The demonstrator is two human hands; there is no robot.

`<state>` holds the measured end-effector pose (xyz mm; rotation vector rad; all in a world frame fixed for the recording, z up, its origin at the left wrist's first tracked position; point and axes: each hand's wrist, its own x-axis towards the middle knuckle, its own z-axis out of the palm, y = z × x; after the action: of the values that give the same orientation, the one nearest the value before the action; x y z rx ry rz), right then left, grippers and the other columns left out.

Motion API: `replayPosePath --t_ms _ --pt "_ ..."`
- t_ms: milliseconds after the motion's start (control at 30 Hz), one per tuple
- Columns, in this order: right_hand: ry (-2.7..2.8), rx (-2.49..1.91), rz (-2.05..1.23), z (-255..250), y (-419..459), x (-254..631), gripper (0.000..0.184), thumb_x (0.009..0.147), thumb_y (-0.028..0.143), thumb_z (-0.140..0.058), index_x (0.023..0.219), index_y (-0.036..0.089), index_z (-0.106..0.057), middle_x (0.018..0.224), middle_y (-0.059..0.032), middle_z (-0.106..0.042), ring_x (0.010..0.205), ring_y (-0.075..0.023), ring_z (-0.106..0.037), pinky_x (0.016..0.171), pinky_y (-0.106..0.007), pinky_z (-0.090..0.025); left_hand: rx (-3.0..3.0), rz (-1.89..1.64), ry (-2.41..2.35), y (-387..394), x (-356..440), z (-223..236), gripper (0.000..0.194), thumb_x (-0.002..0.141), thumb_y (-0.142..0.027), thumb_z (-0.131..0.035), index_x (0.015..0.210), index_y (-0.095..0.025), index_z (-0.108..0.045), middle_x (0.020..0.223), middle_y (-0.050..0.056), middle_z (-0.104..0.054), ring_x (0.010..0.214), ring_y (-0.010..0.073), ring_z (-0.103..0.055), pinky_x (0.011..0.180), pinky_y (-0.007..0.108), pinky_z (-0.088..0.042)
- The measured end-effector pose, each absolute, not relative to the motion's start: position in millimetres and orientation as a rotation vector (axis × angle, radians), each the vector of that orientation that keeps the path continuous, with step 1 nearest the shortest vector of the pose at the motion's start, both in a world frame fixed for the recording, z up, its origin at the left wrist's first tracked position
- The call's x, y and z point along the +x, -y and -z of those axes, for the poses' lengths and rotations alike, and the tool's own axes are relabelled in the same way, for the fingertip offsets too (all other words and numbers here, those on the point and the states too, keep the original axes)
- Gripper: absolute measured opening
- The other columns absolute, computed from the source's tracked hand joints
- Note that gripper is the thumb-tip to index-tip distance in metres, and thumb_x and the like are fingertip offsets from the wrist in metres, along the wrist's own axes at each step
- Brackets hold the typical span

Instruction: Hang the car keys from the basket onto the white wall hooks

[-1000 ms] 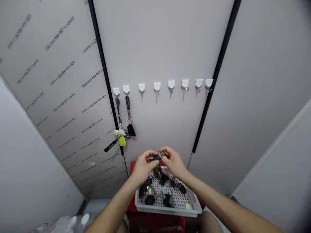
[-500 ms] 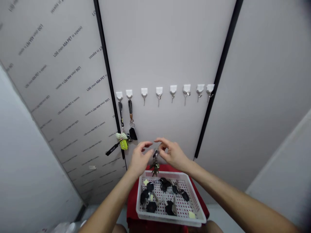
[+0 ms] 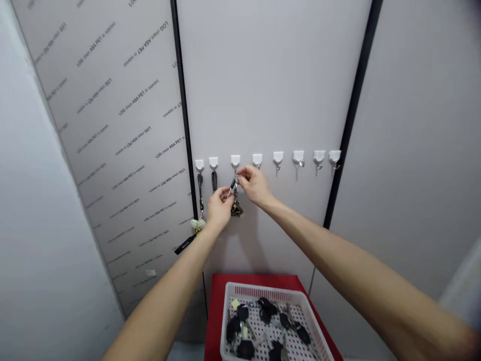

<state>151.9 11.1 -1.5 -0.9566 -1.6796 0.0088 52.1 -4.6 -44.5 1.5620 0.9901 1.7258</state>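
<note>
A bunch of keys point(image 3: 236, 209) hangs between my hands, just below the third white wall hook point(image 3: 235, 160) from the left. With thumb and fingertips, my right hand point(image 3: 256, 186) pinches the top of the bunch, close under that hook. My left hand point(image 3: 218, 209) grips a thin part of the bunch beside a small black piece point(image 3: 233, 184). Whether the ring touches the hook is too small to tell. To the left, a black strap point(image 3: 200, 188) and a second dark strap point(image 3: 214, 180) hang from the first two hooks; my left hand hides the second one's lower end.
Several more white hooks point(image 3: 298, 157) run rightward along the wall. Below, a white plastic basket point(image 3: 259, 288) with black-headed keys point(image 3: 243, 312) and yellow paper bits stands on a red surface point(image 3: 216, 301). Dark vertical strips point(image 3: 184, 100) border the wall panel.
Both hands have risen from above the basket to the third hook, carrying the bunch of keys. My left hand has closed on part of it. The view has shifted too.
</note>
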Motion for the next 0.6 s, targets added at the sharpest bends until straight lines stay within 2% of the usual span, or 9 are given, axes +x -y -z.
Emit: replayPosePath --t_ms 167,367,500,600 --pt "1.554 -1.024 0.074 -14 -27 144 0.014 0.060 0.014 -0.038 0.066 0.015 -0.050 0.051 0.0034 -0.047 0.048 -0.0067 -0.041 0.052 -0.020 -0.034 1.577 -1.733 -1.013 -7 56 26 0.026 0.058 -0.005 -0.045 0.083 -0.011 -0.049 0.074 0.005 -0.056 0.068 0.0092 -0.052 0.067 0.024 -0.040" --pt "1.571 -1.079 0.025 -7 -37 148 0.013 0.060 0.012 -0.038 0.062 0.015 -0.050 0.053 0.0021 -0.049 0.051 -0.0074 -0.044 0.054 -0.021 -0.035 1.726 -1.615 -1.166 -5 56 35 0.028 0.058 -0.007 -0.047 0.086 -0.010 -0.050 0.081 0.008 -0.056 0.071 0.0116 -0.051 0.068 0.026 -0.040" --pt "1.635 -1.059 0.002 10 -13 161 0.014 0.064 0.020 -0.039 0.069 0.014 -0.051 0.058 0.0009 -0.052 0.051 -0.0071 -0.045 0.053 -0.020 -0.035 1.802 -1.570 -1.295 9 49 61 0.028 0.060 -0.010 -0.046 0.087 -0.011 -0.049 0.084 0.007 -0.055 0.071 0.0114 -0.050 0.069 0.027 -0.039" --pt "1.809 -1.110 -0.031 51 12 178 0.016 0.064 0.020 -0.039 0.071 0.014 -0.052 0.060 0.0004 -0.054 0.051 -0.0066 -0.045 0.052 -0.019 -0.035 1.849 -1.488 -1.303 23 47 102 0.028 0.061 -0.012 -0.045 0.089 -0.013 -0.048 0.087 0.005 -0.054 0.073 0.0110 -0.050 0.070 0.027 -0.039"
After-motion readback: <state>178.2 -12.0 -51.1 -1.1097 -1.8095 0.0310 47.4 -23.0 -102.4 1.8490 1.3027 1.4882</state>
